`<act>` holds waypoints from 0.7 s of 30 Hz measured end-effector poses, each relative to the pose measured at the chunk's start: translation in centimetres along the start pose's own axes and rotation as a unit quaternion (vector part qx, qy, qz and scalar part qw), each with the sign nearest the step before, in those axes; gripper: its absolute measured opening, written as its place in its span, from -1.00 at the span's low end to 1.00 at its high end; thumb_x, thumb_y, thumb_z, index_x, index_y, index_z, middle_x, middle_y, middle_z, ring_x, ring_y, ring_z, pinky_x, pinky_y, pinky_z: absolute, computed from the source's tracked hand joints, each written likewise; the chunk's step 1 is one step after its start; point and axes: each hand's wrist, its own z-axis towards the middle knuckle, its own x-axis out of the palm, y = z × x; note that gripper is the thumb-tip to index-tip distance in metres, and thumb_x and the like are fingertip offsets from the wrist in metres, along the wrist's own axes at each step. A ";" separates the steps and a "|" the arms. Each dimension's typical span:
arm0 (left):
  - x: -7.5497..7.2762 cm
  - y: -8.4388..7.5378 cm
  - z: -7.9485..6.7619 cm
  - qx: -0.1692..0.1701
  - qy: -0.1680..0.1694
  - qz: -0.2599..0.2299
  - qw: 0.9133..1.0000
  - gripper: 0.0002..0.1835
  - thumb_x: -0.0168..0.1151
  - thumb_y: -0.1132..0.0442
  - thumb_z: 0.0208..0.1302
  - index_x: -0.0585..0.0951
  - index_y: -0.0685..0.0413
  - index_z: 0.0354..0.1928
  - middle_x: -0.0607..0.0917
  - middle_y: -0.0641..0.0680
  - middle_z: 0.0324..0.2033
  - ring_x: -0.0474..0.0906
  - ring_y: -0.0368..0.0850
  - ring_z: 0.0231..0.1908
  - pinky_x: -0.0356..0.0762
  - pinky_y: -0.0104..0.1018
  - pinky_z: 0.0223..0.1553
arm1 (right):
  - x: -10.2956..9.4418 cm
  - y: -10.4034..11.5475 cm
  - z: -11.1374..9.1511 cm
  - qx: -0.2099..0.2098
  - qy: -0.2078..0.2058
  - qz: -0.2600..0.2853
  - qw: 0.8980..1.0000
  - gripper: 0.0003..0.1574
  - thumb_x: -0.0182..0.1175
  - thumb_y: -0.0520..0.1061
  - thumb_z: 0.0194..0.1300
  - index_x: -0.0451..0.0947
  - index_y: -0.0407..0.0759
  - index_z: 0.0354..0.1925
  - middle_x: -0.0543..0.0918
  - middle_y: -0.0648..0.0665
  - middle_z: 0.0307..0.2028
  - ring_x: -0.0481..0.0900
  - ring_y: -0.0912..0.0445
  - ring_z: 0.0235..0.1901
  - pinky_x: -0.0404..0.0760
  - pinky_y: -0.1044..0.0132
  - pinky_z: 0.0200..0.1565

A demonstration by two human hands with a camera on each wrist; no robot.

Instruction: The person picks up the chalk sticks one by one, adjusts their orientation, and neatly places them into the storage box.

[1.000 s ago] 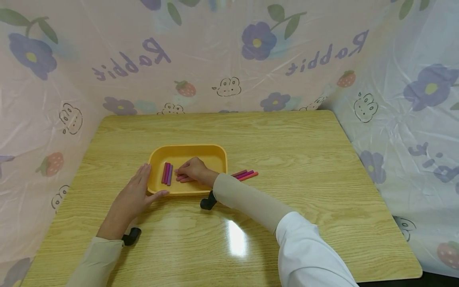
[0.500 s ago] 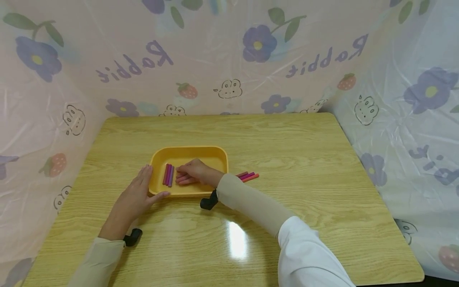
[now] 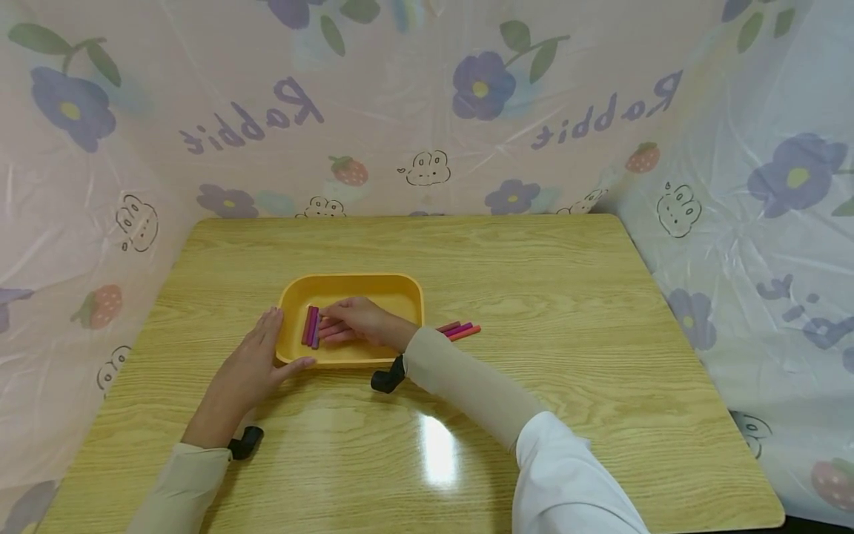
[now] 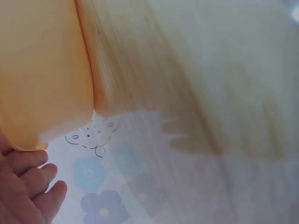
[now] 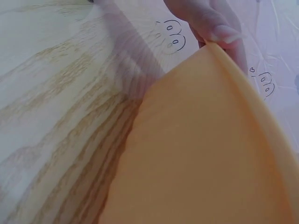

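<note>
A yellow tray point(image 3: 373, 362) stands on the table. My left hand point(image 3: 243, 374) steadies its near left corner, fingers straight along the left wall and thumb against the front rim. In the left wrist view several fingers point(image 4: 35, 184) touch the tray's end. Inside, a red stick, a magenta stick point(image 3: 312, 326) and a purple stick lie side by side, crayon-like. My right hand point(image 3: 356, 322) reaches in from the right, fingertips extended against the purple stick. No held thing shows, though the palm is hidden. The right wrist view shows the tray's outer wall point(image 5: 173, 140).
More coloured sticks point(image 3: 460, 330) lie right of the tray, partly behind my right sleeve point(image 3: 474, 374). The wood-grain table point(image 3: 567, 356) is bordered by a printed curtain point(image 3: 373, 111) at the back and sides. A black wrist camera point(image 3: 387, 378) hangs near the tray's front.
My right hand has moved slightly left inside the tray, from apart from the three sticks to touching the purple one. The left hand stays at the tray's corner.
</note>
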 end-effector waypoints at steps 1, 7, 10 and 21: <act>0.0 0.0 0.0 0.001 -0.001 -0.001 1.000 0.17 0.06 -0.41 0.08 -0.22 0.20 0.44 -0.10 0.31 0.40 -0.19 0.20 0.38 0.00 0.24 0.23 | 0.0 0.0 0.0 -0.002 0.000 0.004 1.000 -0.59 0.02 -0.14 0.40 0.49 -0.48 0.00 0.66 -0.31 -0.26 0.67 -0.08 -0.23 0.54 0.06 -0.03; -0.1 -0.1 0.1 -0.001 0.003 -0.003 1.000 0.18 0.06 -0.41 0.08 -0.23 0.19 0.44 -0.10 0.30 0.40 -0.20 0.19 0.39 0.00 0.24 0.23 | -0.3 0.0 0.2 -0.024 -0.003 0.019 1.000 -0.54 0.02 -0.11 0.41 0.45 -0.46 0.09 0.66 -0.25 -0.26 0.65 -0.07 -0.20 0.53 0.07 -0.01; -0.1 -0.1 0.1 -0.004 0.005 -0.002 1.000 0.18 0.07 -0.42 0.07 -0.23 0.18 0.44 -0.10 0.29 0.40 -0.20 0.19 0.39 0.01 0.25 0.22 | -0.4 0.2 0.0 -0.047 -0.007 0.023 0.999 -0.52 0.01 -0.11 0.41 0.42 -0.47 0.12 0.66 -0.25 -0.24 0.61 -0.14 -0.11 0.51 0.07 0.01; -0.2 -0.2 0.1 -0.006 0.003 -0.001 1.000 0.18 0.10 -0.40 0.06 -0.22 0.19 0.44 -0.09 0.31 0.40 -0.15 0.23 0.37 0.03 0.26 0.21 | -1.3 1.7 -2.2 -0.112 0.008 0.027 0.993 -0.48 -0.03 -0.14 0.42 0.31 -0.52 0.18 0.63 -0.23 -0.17 0.63 0.06 -0.21 0.41 -0.01 0.11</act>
